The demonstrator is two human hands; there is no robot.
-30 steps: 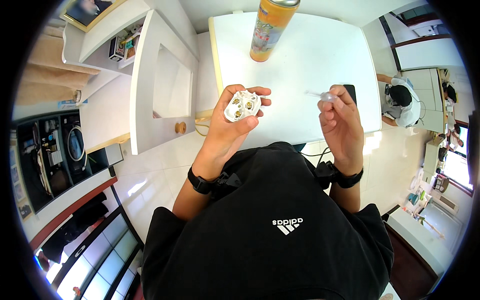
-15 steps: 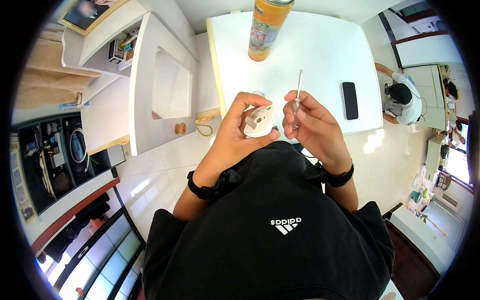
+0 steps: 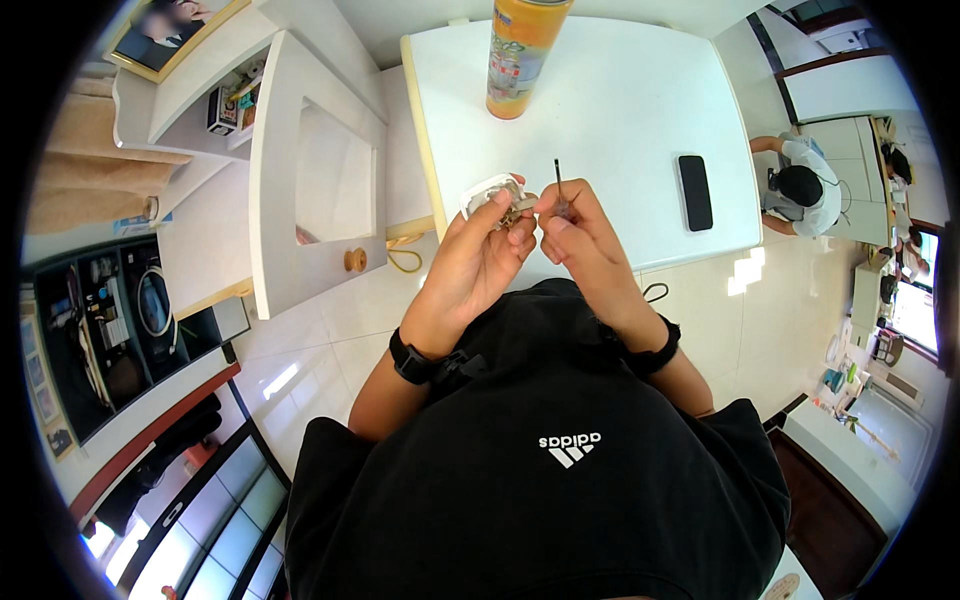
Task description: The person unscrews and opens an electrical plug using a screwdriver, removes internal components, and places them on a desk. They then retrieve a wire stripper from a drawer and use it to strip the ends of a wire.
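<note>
My left hand (image 3: 468,262) is closed around a white electrical plug (image 3: 488,187) above the near edge of the table. The inner side of the plug faces up, with metal parts visible inside its white shell. A small screwdriver (image 3: 558,175) with a clear handle is held in my right hand (image 3: 592,248), its thin shaft pointing up and away from me. The right fingertips meet the plug's edge beside a pale flat piece (image 3: 525,203); whether they pinch that piece cannot be made out. My left fingers cover part of the plug.
A white table (image 3: 620,110) bears an orange spray can (image 3: 522,60) at the back and a black phone (image 3: 695,192) at the right. At left, a white cabinet door (image 3: 270,180) stands ajar. Another person (image 3: 805,188) is beyond the table's right side.
The plug has turned over, from pins showing to its inside showing. My right hand has moved left with the screwdriver and now meets the plug.
</note>
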